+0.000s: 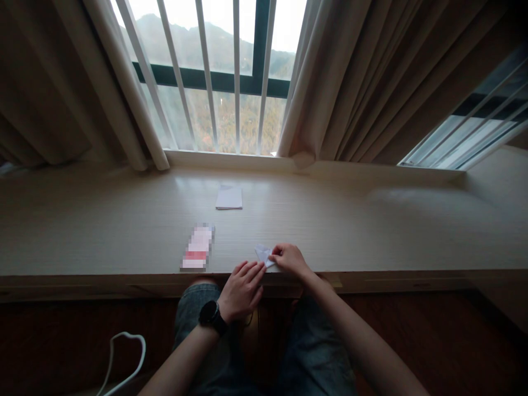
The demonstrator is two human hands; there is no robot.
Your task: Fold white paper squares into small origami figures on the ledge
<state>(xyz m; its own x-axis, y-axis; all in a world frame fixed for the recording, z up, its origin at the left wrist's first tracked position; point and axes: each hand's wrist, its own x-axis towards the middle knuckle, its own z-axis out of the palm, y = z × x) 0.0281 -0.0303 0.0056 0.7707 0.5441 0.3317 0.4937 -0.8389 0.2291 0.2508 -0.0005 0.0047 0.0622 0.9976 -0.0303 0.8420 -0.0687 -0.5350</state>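
Paper (262, 252), white and folded to a point, lies at the near edge of the desk (350, 225), a little right of the middle. My right hand (289, 258) comes in from the right, thumb and forefinger pinched on the paper's right side, the other fingers curled. My left hand (243, 290) reaches in from the left and near side, fingers stretched side by side, thumb apart, tips at the paper's near corner; the light is dim, so I can't tell how firmly they press. Black watch (209, 313) on my left wrist.

Farther off and left of the paper: a flat stack (229, 198) of white sheets. Nearer, farther left: a pink-and-white oblong (198, 247), blurred out, near the desk's edge. Barred window (225, 121) at the far side, between brown curtains (342, 82). Below the desk, my jeans (196, 308); left of them, a white loop (144, 347).
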